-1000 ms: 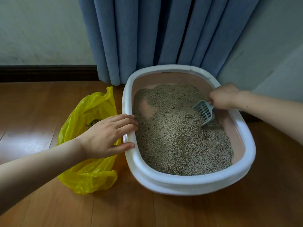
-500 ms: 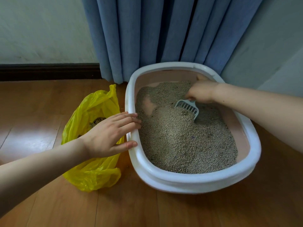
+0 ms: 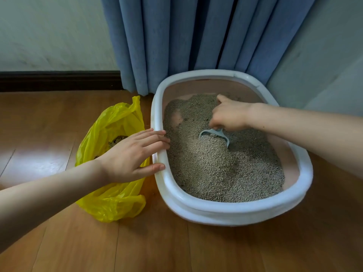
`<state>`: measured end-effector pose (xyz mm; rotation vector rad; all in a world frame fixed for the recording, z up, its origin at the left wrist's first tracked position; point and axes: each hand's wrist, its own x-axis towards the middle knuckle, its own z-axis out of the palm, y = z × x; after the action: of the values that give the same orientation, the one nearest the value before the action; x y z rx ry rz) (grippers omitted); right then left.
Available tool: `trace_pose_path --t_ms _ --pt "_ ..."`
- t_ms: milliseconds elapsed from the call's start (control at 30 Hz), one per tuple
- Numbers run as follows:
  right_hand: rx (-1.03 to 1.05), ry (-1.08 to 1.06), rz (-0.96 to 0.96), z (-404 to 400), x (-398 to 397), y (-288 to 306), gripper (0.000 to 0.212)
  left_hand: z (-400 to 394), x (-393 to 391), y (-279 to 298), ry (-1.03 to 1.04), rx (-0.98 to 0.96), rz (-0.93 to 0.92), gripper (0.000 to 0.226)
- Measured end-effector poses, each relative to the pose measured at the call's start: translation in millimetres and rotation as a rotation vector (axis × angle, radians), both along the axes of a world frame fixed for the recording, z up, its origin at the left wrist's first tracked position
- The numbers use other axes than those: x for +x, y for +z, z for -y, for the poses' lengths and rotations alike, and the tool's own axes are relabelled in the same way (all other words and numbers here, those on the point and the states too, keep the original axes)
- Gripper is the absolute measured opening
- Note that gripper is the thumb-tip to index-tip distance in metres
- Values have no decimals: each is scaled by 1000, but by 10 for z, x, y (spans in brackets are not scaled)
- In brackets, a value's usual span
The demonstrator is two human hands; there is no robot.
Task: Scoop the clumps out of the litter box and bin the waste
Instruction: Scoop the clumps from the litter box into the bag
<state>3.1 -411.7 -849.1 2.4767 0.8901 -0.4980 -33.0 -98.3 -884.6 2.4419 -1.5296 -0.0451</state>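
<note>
My right hand (image 3: 228, 116) has its grip clamped on the handle of the grey scoop (image 3: 215, 135), whose bowl is dug into the litter (image 3: 216, 163) and heaped with granules, near the middle of the litter box (image 3: 225, 210). My left hand (image 3: 129, 157) rests on the box's rim at nine o'clock, fingers straight and spread, thumb against the outer wall. Just beside the box at nine o'clock, touching it, the yellow bag (image 3: 114, 201) sits open on the wooden floor (image 3: 176, 250) with dark waste (image 3: 115, 140) inside. A blue curtain (image 3: 196, 36) hangs at twelve o'clock.
</note>
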Motion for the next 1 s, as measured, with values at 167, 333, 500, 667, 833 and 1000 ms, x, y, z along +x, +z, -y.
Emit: trace_pose_path --t_ms 167,333,500,667,833,1000 --pt "11 51 9 -62 -75 0 22 1 -10 10 6 -7 -3 53" --pt "33 94 42 -140 -160 5 20 3 -12 19 7 -1 3 54" --pt "26 125 21 -242 -238 -25 19 0 -21 24 10 8 -4 54" --pt "64 114 18 -264 -269 -54 18 0 -15 31 16 24 -2 54" --pt "145 76 -33 -287 -379 -165 21 1 -18 32 19 31 -9 56" --pt "231 -11 -96 -226 -420 -228 29 -6 -1 34 30 24 -37 58"
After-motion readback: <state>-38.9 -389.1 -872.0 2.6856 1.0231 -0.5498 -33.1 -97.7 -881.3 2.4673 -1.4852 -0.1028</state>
